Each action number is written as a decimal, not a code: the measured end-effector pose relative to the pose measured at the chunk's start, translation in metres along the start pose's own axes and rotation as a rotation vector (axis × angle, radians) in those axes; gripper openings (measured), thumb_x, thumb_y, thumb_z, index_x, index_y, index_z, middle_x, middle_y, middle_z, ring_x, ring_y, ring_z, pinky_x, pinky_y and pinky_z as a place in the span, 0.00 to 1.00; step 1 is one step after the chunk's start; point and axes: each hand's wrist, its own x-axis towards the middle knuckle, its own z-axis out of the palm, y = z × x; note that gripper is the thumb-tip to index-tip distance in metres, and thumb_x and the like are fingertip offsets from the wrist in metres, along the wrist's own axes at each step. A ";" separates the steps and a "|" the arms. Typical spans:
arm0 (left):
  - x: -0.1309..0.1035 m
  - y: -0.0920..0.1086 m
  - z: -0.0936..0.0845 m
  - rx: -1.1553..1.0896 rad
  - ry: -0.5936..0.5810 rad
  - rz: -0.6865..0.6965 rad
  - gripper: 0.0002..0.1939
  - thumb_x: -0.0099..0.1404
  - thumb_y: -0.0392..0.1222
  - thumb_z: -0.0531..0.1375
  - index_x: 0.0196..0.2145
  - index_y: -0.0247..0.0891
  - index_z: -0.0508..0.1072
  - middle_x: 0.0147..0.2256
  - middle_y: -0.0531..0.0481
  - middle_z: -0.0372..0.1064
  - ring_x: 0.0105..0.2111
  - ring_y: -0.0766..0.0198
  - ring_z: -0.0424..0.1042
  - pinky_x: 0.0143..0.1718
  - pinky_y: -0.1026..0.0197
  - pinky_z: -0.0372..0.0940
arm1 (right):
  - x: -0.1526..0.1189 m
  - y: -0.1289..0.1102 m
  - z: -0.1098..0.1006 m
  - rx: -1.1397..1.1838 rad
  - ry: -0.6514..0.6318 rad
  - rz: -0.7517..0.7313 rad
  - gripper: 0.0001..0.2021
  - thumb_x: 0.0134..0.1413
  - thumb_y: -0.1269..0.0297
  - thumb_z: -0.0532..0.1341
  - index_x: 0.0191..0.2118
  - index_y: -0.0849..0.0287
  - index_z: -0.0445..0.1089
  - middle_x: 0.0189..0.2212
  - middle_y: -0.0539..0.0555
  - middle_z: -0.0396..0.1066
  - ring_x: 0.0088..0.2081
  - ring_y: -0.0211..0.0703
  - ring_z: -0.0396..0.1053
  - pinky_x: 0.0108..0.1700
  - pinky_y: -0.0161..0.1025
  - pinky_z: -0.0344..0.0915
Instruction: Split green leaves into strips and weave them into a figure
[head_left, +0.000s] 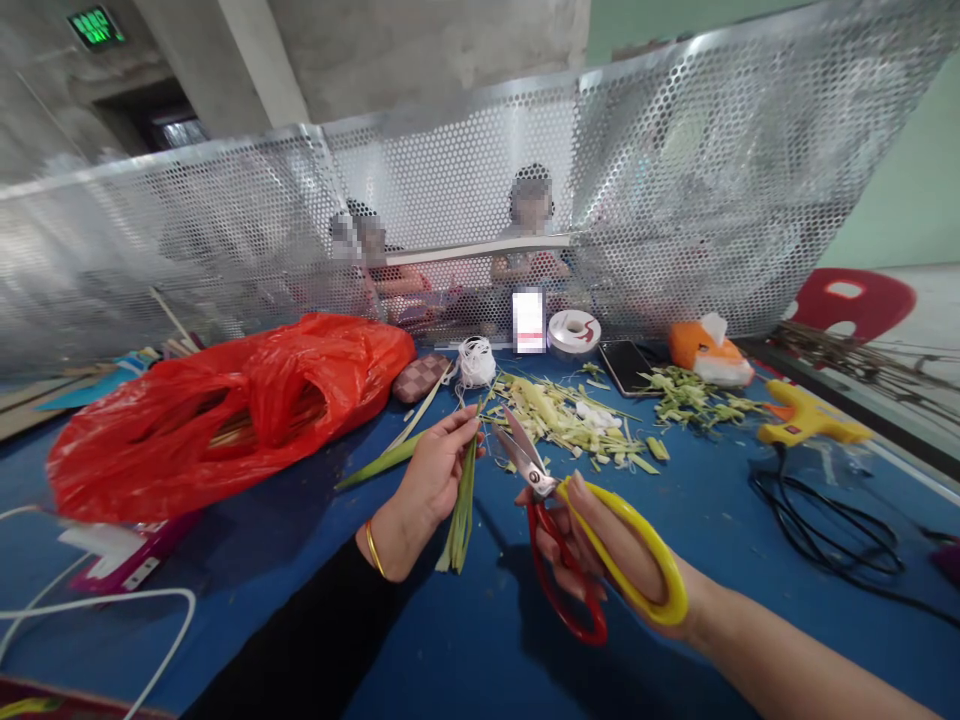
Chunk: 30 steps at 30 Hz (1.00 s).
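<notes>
My left hand (441, 465) pinches a bundle of green leaf strips (463, 510), whose frayed ends hang down toward me. In my right hand (581, 545) is a pair of scissors (536, 478) with one yellow and one red handle. Their blades are parted and point up and left, close to the top of the strips. I cannot tell whether the blades touch them. Behind the blades lies a heap of pale green leaf scraps (551, 415). A longer green leaf (382, 463) lies on the blue table (480, 650), left of my left hand.
A red plastic bag (247, 400) lies at the left, a checkered pouch (421, 378) and white string (476, 362) at the back. Toward the right are a tape roll (574, 332), a dark phone (628, 367), tissues (711, 350) and a yellow glue gun (810, 415). People sit behind the perforated metal screen (450, 170).
</notes>
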 end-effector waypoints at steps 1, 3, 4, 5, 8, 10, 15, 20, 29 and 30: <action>0.000 -0.001 0.000 0.000 0.002 0.000 0.11 0.54 0.27 0.66 0.37 0.32 0.77 0.28 0.52 0.72 0.23 0.71 0.69 0.26 0.68 0.67 | 0.001 0.001 0.000 -0.004 0.005 0.009 0.29 0.54 0.36 0.55 0.46 0.59 0.65 0.23 0.47 0.64 0.16 0.31 0.59 0.16 0.28 0.47; -0.001 -0.002 0.001 0.002 -0.005 -0.002 0.10 0.54 0.27 0.66 0.36 0.32 0.77 0.28 0.52 0.71 0.23 0.71 0.69 0.25 0.68 0.67 | 0.002 0.002 -0.001 -0.007 0.011 0.018 0.29 0.54 0.35 0.54 0.46 0.59 0.65 0.22 0.46 0.64 0.16 0.30 0.59 0.16 0.27 0.46; -0.001 -0.002 0.002 0.004 -0.011 -0.002 0.10 0.54 0.27 0.66 0.36 0.32 0.76 0.28 0.52 0.71 0.23 0.71 0.70 0.25 0.68 0.67 | 0.003 0.001 -0.001 -0.008 0.013 0.018 0.29 0.54 0.36 0.55 0.46 0.59 0.65 0.22 0.46 0.64 0.16 0.30 0.59 0.15 0.27 0.46; -0.002 -0.003 0.002 0.006 -0.017 0.000 0.11 0.53 0.26 0.66 0.36 0.32 0.76 0.28 0.52 0.71 0.23 0.71 0.70 0.25 0.68 0.66 | 0.003 0.001 -0.001 -0.007 0.015 0.017 0.29 0.54 0.36 0.55 0.46 0.59 0.65 0.22 0.46 0.64 0.15 0.30 0.59 0.15 0.27 0.46; -0.002 -0.005 0.003 0.015 -0.034 0.003 0.13 0.53 0.26 0.66 0.37 0.31 0.75 0.28 0.51 0.72 0.23 0.71 0.70 0.25 0.68 0.66 | 0.002 -0.002 0.000 0.017 0.020 0.035 0.27 0.54 0.38 0.57 0.45 0.58 0.66 0.21 0.46 0.64 0.15 0.31 0.58 0.14 0.28 0.45; -0.002 -0.007 0.003 0.022 -0.042 0.000 0.13 0.53 0.26 0.66 0.38 0.32 0.75 0.29 0.51 0.73 0.22 0.71 0.70 0.25 0.69 0.66 | 0.001 -0.004 0.001 0.052 0.017 0.057 0.26 0.54 0.38 0.57 0.44 0.58 0.66 0.21 0.46 0.63 0.14 0.30 0.58 0.15 0.28 0.44; 0.000 -0.008 0.003 0.025 -0.032 0.009 0.12 0.54 0.27 0.66 0.38 0.32 0.75 0.29 0.52 0.74 0.22 0.72 0.70 0.25 0.68 0.66 | 0.001 -0.007 0.000 0.132 -0.015 0.082 0.27 0.55 0.38 0.55 0.43 0.59 0.66 0.21 0.46 0.63 0.14 0.29 0.56 0.16 0.28 0.44; -0.001 -0.008 0.003 0.028 -0.021 -0.004 0.12 0.54 0.28 0.66 0.38 0.33 0.75 0.28 0.53 0.73 0.22 0.71 0.70 0.24 0.69 0.66 | 0.000 -0.010 0.000 0.166 -0.017 0.108 0.27 0.56 0.37 0.54 0.42 0.59 0.67 0.21 0.47 0.62 0.14 0.29 0.55 0.16 0.28 0.43; 0.000 -0.010 0.003 0.040 -0.026 0.001 0.13 0.54 0.28 0.66 0.38 0.33 0.75 0.28 0.53 0.74 0.23 0.71 0.70 0.26 0.69 0.65 | 0.002 -0.006 -0.003 0.212 -0.028 0.123 0.25 0.57 0.39 0.55 0.42 0.59 0.68 0.20 0.45 0.60 0.13 0.26 0.51 0.15 0.26 0.45; 0.000 -0.010 0.003 0.041 -0.022 0.001 0.12 0.54 0.28 0.65 0.38 0.33 0.75 0.28 0.53 0.74 0.23 0.71 0.70 0.26 0.69 0.65 | 0.002 -0.006 -0.003 0.220 -0.027 0.133 0.25 0.57 0.39 0.56 0.42 0.58 0.68 0.20 0.45 0.60 0.13 0.26 0.50 0.15 0.26 0.45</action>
